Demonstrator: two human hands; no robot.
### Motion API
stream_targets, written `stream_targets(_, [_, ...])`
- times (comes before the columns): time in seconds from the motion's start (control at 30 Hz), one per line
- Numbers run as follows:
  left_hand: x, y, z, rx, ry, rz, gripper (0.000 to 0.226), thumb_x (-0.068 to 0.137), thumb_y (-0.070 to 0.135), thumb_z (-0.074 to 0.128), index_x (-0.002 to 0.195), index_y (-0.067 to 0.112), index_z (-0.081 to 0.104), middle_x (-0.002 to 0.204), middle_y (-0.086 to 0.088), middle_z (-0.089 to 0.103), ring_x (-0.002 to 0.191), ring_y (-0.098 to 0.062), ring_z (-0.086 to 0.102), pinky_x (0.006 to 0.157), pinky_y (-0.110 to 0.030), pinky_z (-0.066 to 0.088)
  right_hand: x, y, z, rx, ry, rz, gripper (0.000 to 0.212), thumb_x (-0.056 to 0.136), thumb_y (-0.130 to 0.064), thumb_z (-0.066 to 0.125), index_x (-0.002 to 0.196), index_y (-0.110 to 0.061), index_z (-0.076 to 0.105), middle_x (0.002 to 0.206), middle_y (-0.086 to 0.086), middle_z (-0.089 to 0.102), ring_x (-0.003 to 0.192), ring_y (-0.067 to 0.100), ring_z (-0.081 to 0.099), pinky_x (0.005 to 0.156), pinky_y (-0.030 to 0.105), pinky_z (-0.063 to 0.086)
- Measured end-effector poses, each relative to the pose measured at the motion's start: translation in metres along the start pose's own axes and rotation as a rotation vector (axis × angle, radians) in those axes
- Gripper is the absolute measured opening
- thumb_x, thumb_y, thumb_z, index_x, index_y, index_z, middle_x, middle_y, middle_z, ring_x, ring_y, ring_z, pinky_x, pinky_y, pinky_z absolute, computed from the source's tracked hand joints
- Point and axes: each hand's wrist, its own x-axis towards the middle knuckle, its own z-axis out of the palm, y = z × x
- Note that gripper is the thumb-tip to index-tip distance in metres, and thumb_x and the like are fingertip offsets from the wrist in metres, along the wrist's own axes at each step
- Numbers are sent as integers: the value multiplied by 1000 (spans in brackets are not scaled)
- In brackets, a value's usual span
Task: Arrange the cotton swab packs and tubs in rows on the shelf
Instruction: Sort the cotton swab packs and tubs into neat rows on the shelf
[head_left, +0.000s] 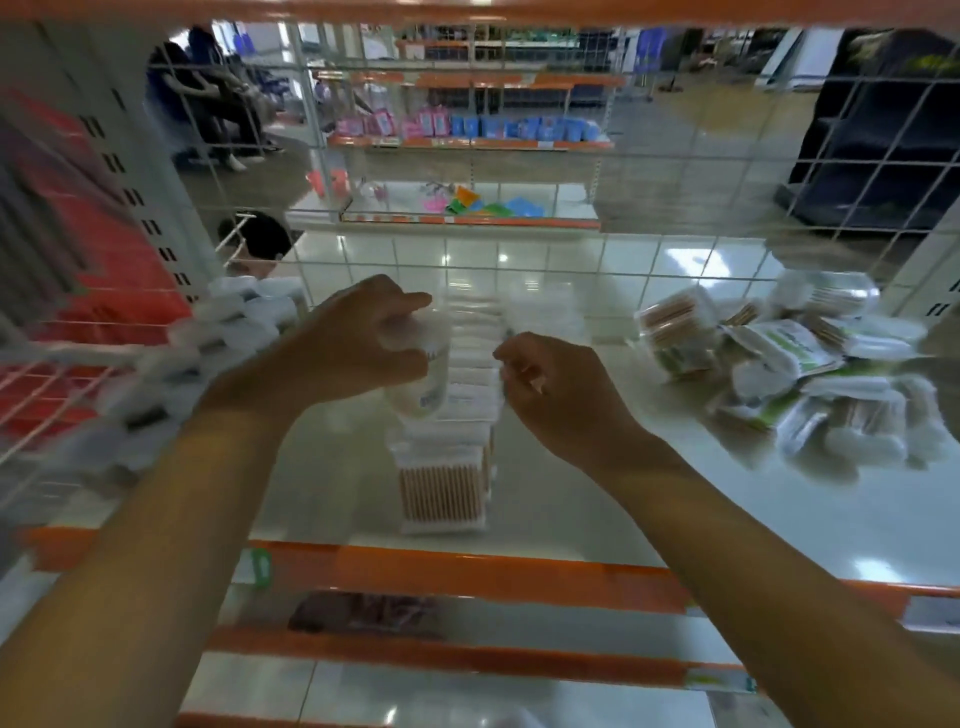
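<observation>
My left hand (358, 340) is wrapped round the top of a clear round plastic tub of white-tipped cotton swabs (420, 364), held just above the row of flat clear packs of wooden-stemmed swabs (441, 483) that runs front to back down the middle of the white shelf (597, 499). My right hand (558, 387), just right of that row, pinches the edge of one of its upper packs. The tub should be light, rigid and a little slick, so I judge the lid rim the safest hold; the packs are soft and crinkly (easily toppled). A loose heap of green-and-white swab packets (800, 379) lies well right of the row. The tub carries a bluish label, too blurred to read.
</observation>
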Motion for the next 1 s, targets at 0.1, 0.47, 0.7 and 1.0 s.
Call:
stream_targets(0.1, [8,-25,-16,51,-22,-42,91,50,57,52,130,14,51,113,-5,52,103,-18,50,86,-33,43,16,-19,21,-8,-6,-28,25,90,-13,51,111,-12,64,105,2,67,92,12,59,84,20,44])
stream_targets(0.47, [53,-106,-34,155,-19,-45,59,75,17,73,128,5,51,117,-15,55,100,-26,53,84,-34,44,71,-63,87,-207,-49,-89,27,88,-13,46,108,-15,64,104,4,64,95,18,57,82,27,45])
stream_targets(0.7, [78,-142,-34,221,-57,-41,58,76,21,72,127,3,51,116,-17,55,103,-32,52,81,-34,41,73,-61,99,-239,-27,-41,25,88,-12,49,108,-11,65,105,6,66,101,21,55,87,30,42])
stream_targets(1.0, [94,-170,-35,237,-100,-39,63,77,34,67,130,4,50,125,-19,55,113,-33,52,87,-33,39,71,-57,103,-283,-12,-13,25,90,-15,50,109,-10,65,109,6,65,108,21,49,93,31,34])
